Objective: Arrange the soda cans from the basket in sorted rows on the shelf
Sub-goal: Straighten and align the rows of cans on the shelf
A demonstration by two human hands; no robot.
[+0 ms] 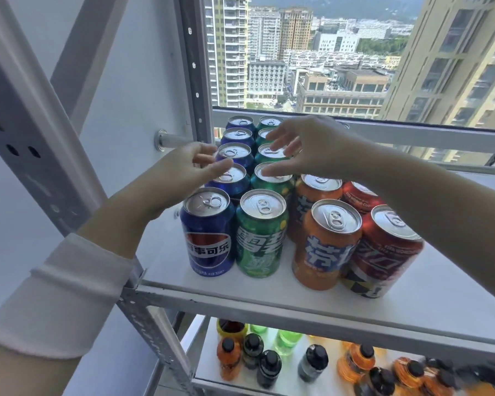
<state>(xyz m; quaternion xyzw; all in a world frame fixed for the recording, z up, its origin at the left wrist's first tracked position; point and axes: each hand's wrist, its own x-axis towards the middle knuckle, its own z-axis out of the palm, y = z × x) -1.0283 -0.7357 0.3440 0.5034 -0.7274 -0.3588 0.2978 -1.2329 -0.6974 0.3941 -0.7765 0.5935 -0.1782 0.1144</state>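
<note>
**White shelf [429,284]: row alignment check**

Upright cans stand on the shelf in front-to-back rows: blue row [209,232], green row [260,235], orange row [323,247], red row [383,252]. Long axes are vertical. Left grip [183,172] hovers over the blue row, right grip [312,150] over the green row. Both are loosely spread and hold nothing. Each row lies directly beneath its nearer grip, so a downward reach is judged sufficient. Contact with the cans cannot be confirmed.

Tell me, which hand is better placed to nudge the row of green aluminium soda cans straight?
Probably the right hand: it hovers over the green aluminium cans, while the left hand is above the neighbouring blue cans.
</note>
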